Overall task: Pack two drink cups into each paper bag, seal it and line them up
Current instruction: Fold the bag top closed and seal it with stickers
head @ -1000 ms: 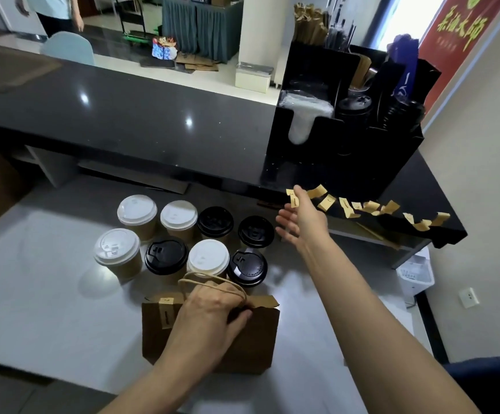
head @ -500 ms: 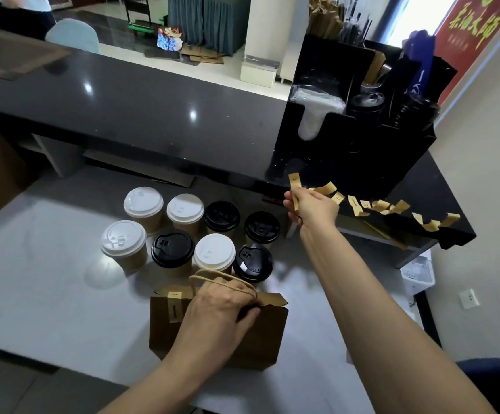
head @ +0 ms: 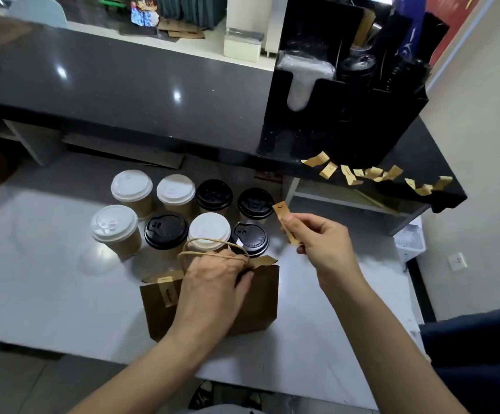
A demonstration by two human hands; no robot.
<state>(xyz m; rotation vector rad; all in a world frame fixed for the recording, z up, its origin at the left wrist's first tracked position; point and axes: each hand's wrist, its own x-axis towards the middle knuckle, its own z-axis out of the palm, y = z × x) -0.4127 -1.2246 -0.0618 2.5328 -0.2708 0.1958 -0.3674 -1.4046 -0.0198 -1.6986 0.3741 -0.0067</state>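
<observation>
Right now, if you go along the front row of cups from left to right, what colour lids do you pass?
White-lidded cup → black-lidded cup → second white-lidded cup → second black-lidded cup, partly behind the paper bag.

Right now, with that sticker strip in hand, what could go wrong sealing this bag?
1. The right hand pinches the sticker strip by one end; it may curl and stick to a finger.
2. The left hand alone holds the paper bag top closed; if it slips, the seal may land crooked.

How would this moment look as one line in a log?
step: sealing | left hand: grips paper bag top | right hand: pinches sticker strip | cups: eight on table
</observation>
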